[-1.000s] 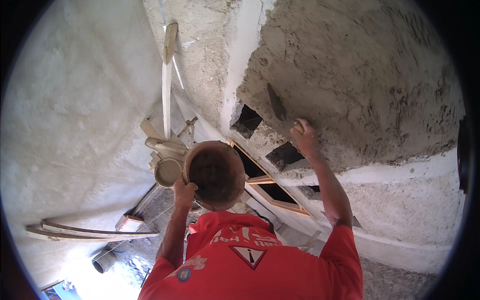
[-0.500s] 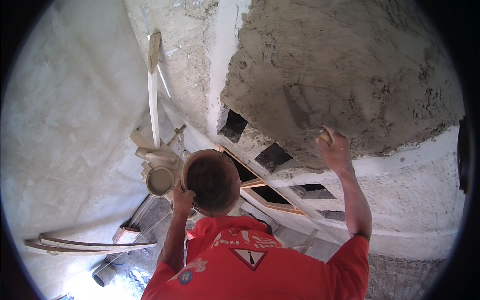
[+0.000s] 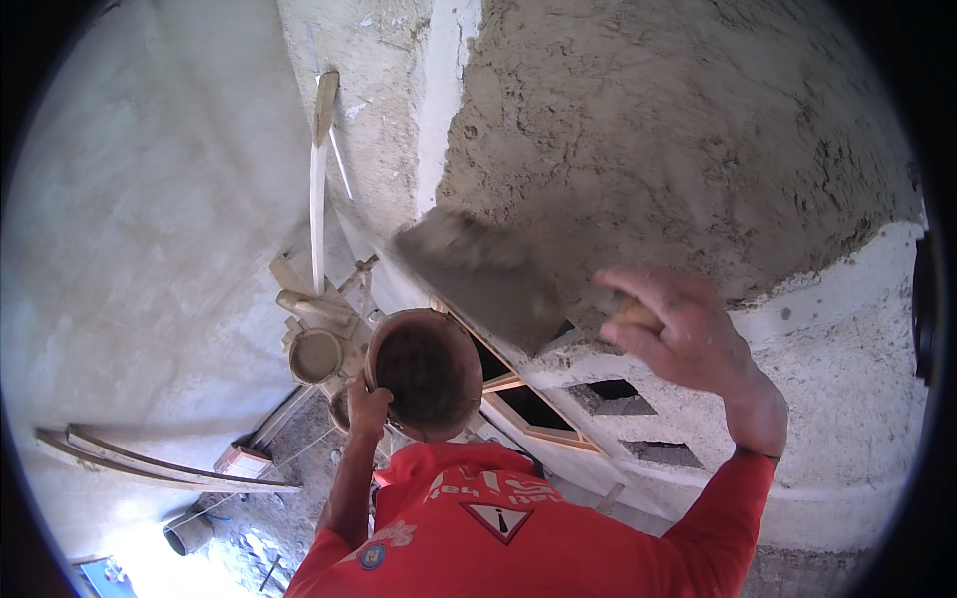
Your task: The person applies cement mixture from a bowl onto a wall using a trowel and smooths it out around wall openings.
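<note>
My left hand grips the rim of a round clay-coloured bucket holding dark material. Closed around a light wooden handle, my right hand holds a trowel out to its left. The blade is blurred and carries a lump of grey mortar. Behind it stretches a rough, freshly coated grey wall bordered by white bands, with dark square openings below, some partly hidden by the blade.
Left of the bucket are a small round container and stacked boards. A long pale batten stands behind them. Curved planks, a pipe and timber frames are lower. A smooth wall fills the left.
My right hand has moved right and toward me, and the trowel blade now looms large with mortar on it, covering the upper openings. My left hand still holds the bucket, now slightly lower.
</note>
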Motion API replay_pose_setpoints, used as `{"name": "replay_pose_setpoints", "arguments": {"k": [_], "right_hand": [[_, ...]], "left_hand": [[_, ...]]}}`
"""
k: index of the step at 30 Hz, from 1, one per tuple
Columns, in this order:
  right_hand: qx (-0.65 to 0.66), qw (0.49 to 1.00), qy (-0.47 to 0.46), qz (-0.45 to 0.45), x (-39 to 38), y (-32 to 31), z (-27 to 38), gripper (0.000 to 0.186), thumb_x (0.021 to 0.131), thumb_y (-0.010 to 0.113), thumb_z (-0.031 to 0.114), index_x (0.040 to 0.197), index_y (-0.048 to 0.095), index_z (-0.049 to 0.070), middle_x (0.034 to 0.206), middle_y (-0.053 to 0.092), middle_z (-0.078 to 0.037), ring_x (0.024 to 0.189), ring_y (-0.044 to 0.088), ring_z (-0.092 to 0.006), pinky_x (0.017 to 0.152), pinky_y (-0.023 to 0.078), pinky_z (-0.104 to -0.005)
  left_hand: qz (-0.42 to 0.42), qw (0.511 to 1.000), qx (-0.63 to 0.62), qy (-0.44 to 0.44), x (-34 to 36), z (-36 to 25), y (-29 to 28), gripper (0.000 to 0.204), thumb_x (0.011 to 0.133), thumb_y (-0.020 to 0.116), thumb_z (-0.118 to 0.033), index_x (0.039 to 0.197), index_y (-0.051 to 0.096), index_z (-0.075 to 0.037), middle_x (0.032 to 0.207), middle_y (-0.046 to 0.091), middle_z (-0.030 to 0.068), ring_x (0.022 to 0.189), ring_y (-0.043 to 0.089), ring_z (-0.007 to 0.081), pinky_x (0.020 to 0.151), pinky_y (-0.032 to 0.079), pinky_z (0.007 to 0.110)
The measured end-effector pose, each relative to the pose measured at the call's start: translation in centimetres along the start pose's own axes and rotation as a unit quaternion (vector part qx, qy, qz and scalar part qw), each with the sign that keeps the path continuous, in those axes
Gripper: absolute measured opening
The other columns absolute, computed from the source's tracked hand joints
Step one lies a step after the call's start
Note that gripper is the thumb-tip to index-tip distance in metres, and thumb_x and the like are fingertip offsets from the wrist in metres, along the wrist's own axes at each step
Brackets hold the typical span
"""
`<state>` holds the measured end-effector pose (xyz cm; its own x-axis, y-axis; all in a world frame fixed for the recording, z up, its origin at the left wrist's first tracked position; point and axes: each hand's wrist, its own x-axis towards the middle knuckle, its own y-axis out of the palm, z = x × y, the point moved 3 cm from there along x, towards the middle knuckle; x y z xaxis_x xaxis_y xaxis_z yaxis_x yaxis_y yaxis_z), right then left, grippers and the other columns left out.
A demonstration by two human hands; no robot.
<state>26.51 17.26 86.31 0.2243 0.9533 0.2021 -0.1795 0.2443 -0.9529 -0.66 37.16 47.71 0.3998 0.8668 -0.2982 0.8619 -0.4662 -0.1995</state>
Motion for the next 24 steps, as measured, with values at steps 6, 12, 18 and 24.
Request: {"name": "replay_pose_setpoints", "arguments": {"k": [6, 12, 18, 24], "right_hand": [[0.298, 0.932, 0.03, 0.205, -0.2, 1.5, -1.5, 0.052, 0.092, 0.069, 0.029, 0.137, 0.055, 0.007, 0.092, 0.07, -0.01, 0.076, 0.067, -0.0196, 0.065, 0.056, -0.0326], [0.198, 0.893, 0.232, -0.331, -2.7, -6.7, -12.4, 0.041, 0.099, 0.059, 0.024, 0.136, 0.058, 0.006, 0.083, 0.063, -0.002, 0.064, 0.058, -0.0072, 0.055, 0.051, -0.0258], [0.197, 0.946, 0.241, -0.087, -6.2, -0.9, -8.3, 0.041, 0.095, 0.062, 0.021, 0.133, 0.059, 0.006, 0.095, 0.067, -0.007, 0.08, 0.064, -0.0147, 0.067, 0.055, -0.0306], [-0.102, 0.961, 0.004, 0.258, -9.5, 14.4, -5.1, 0.036, 0.088, 0.062, 0.014, 0.123, 0.061, 0.003, 0.117, 0.063, -0.025, 0.101, 0.068, -0.0375, 0.087, 0.054, -0.0463]], "left_hand": [[-0.035, 0.997, -0.049, 0.057, -3.5, 3.2, 1.4, 0.052, 0.066, 0.061, -0.004, 0.117, 0.066, 0.003, 0.092, 0.071, 0.0157, 0.086, 0.067, 0.027, 0.081, 0.052, 0.038], [-0.015, 1.0, 0.002, 0.001, -7.6, 0.3, 3.2, 0.048, 0.067, 0.06, 0.0, 0.114, 0.064, 0.002, 0.081, 0.064, 0.0067, 0.066, 0.059, 0.0169, 0.057, 0.048, 0.033], [-0.003, 0.997, -0.035, -0.072, -9.4, -0.8, 3.6, 0.05, 0.066, 0.06, 0.001, 0.116, 0.064, 0.004, 0.083, 0.065, 0.0055, 0.068, 0.06, 0.0167, 0.059, 0.048, 0.031], [0.055, 0.996, 0.012, 0.064, -6.5, -3.5, 4.7, 0.058, 0.071, 0.059, -0.008, 0.128, 0.063, -0.002, 0.08, 0.068, 0.0128, 0.064, 0.064, 0.0188, 0.062, 0.052, 0.037]]}}
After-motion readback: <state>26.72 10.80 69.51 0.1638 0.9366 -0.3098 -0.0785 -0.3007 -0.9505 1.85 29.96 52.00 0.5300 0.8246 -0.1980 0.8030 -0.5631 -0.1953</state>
